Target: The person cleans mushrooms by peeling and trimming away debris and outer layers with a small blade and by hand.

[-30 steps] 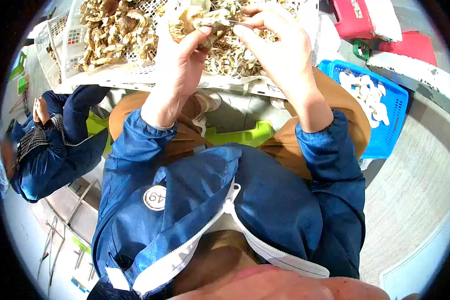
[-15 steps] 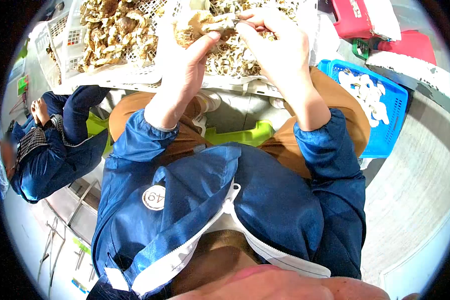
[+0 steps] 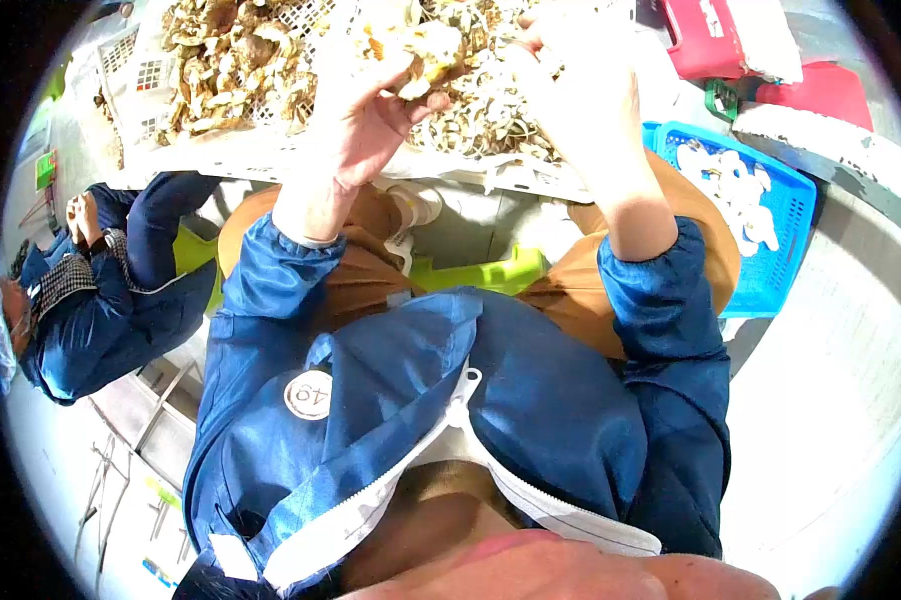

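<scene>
A yellowish-brown mushroom (image 3: 436, 50) is held up in the fingers of my left hand (image 3: 363, 135), above the white crate. My right hand (image 3: 586, 90) is a little to the right of it, apart from the mushroom and washed out by glare. Its thumb and forefinger pinch a small, dark, metal-looking tool (image 3: 517, 42), mostly hidden. Below both hands lie many thin pale mushroom pieces (image 3: 486, 115). A heap of brown mushrooms (image 3: 241, 65) fills the left side.
The white crate's rim (image 3: 241, 155) runs in front of my knees. To the right stands a blue basket (image 3: 796, 215) with white pieces (image 3: 736, 190). Red containers (image 3: 706, 40) are at the upper right. Another person (image 3: 111, 300) sits on the left. Something green (image 3: 481, 272) lies between my legs.
My hands have moved apart: the right went right, away from the mushroom, and the left shifted slightly left and down. The mushroom is turned differently in my left hand. The light is brighter.
</scene>
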The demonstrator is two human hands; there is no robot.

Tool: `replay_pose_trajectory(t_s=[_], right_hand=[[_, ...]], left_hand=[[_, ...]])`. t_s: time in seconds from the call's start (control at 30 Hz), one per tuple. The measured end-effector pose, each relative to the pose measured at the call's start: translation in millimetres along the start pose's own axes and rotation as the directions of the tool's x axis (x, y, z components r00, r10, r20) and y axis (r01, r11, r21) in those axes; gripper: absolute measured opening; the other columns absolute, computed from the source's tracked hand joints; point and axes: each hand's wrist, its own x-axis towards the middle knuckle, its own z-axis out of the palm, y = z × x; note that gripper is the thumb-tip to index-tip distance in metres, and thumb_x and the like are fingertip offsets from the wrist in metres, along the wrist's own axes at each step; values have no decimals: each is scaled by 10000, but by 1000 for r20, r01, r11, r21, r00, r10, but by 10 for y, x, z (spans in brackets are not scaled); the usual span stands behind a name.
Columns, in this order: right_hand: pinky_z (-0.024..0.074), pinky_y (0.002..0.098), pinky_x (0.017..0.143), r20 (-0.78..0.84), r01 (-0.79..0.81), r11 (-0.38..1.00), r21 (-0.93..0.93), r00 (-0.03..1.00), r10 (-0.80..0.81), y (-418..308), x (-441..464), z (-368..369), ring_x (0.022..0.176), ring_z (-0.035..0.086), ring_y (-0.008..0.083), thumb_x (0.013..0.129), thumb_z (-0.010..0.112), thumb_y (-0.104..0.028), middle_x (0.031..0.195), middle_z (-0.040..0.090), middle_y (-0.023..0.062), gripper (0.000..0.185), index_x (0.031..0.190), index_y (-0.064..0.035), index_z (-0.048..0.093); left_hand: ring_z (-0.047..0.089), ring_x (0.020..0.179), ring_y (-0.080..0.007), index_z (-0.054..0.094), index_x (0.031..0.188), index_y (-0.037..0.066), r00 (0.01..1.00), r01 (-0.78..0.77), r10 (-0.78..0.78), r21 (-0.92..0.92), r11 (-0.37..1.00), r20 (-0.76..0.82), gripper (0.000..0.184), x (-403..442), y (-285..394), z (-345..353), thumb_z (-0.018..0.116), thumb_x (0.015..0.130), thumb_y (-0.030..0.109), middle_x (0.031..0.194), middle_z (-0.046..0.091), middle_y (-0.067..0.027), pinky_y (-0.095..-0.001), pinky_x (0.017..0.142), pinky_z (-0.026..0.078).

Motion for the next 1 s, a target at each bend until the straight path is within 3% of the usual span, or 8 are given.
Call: replay_pose_trajectory(t_s=[0.27,0.37,0.47,0.7,0.77,0.87,0.97,1.0], right_hand=[[525,327,852,91,-149,916,373,988,124,-77,-7,103,981,652,249,845,703,-71,1046,673,146,113,841,16,631],[532,328,818,109,-191,896,402,981,160,-125,-4,85,932,654,251,853,677,-65,1009,667,140,105,831,21,621],[476,213,683,74,-282,879,385,959,275,-161,-68,112,755,590,31,907,714,-126,862,706,-21,127,999,-39,734],[473,196,701,199,-377,698,608,924,326,-6,-122,155,798,588,36,889,739,-98,944,708,-17,158,1037,-40,739],[474,194,707,258,-414,623,664,908,329,26,-121,154,819,586,31,890,742,-95,976,707,-17,170,1050,-38,738],[501,231,747,310,-472,636,611,881,357,136,-109,118,851,620,73,873,737,-74,984,714,13,145,1011,-31,727],[531,332,804,88,-176,977,-123,978,188,-52,47,-123,907,650,259,856,650,-60,993,659,137,99,812,21,612],[526,326,790,110,-155,984,-87,980,164,5,41,-69,906,643,271,854,626,-50,996,646,147,94,793,17,602]], left_hand=[[632,1167,-207,560,1324,101,980,-171,182,132,976,-76,406,73,-150,124,640,927,79,1250,653,-69,-443,996,546],[649,1098,-237,596,1252,56,974,-196,208,128,972,-94,323,51,-169,154,632,932,61,1169,671,-97,-449,937,573],[658,1060,-219,628,1196,48,973,-184,196,106,977,-118,280,53,-195,150,637,917,30,1131,685,-92,-442,926,578],[665,1043,-219,637,1167,37,988,-128,134,80,989,-71,260,25,-145,84,626,908,23,1106,695,-96,-473,943,570],[629,1098,-237,558,1272,59,990,-75,82,64,995,-117,401,0,-129,-7,644,880,64,1171,655,-104,-417,889,542],[595,1126,-273,513,1329,78,998,-4,2,36,999,59,516,-9,-64,-53,665,836,96,1218,618,-129,-366,807,499],[598,1102,-312,502,1328,94,971,-42,41,0,999,236,547,60,-50,-13,683,812,116,1246,593,-158,-347,764,479],[599,1109,-314,500,1326,97,970,-87,75,43,995,229,538,62,-50,-23,686,822,126,1254,589,-159,-352,781,487]])
